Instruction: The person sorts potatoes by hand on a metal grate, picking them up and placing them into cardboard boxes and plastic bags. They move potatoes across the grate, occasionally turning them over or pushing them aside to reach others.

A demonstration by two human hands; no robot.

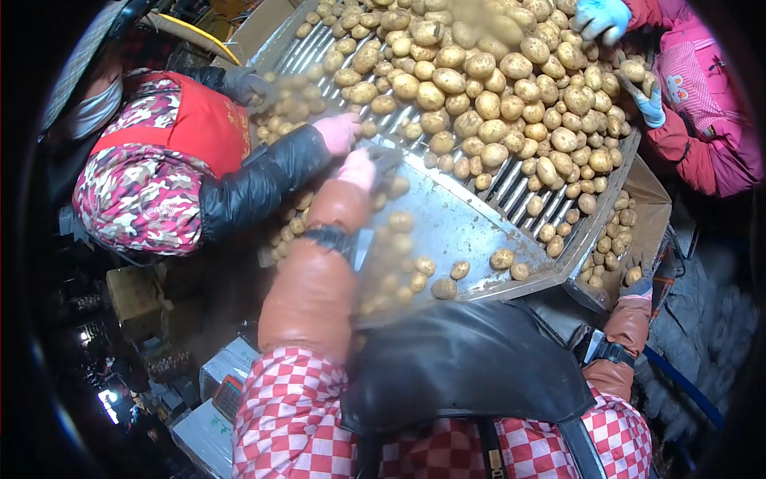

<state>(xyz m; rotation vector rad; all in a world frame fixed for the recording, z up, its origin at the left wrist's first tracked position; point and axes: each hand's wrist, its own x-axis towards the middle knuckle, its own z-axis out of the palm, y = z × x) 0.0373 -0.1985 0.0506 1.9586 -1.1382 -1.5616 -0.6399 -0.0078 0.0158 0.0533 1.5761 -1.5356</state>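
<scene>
My left hand [365,166], in a pink glove with dark grey fingers, reaches over the upper left corner of the sloping metal tray [447,211]. Its fingers look stretched out and partly blurred, and I see no potato in them. At the lower right, my right hand [638,281] in a grey glove is at the edge of a cardboard box [650,191]. A single potato [633,276] sits within its fingers. More potatoes [614,239] lie in that box. Several loose potatoes [501,259] rest along the tray's lower edge.
A large heap of potatoes [495,104] covers the metal rollers [391,124]. A co-worker's pink-gloved hand [338,132] is close beside my left hand. Another person's blue-gloved hands [602,17] are at the upper right. Brown cardboard boxes [134,302] stand at the lower left.
</scene>
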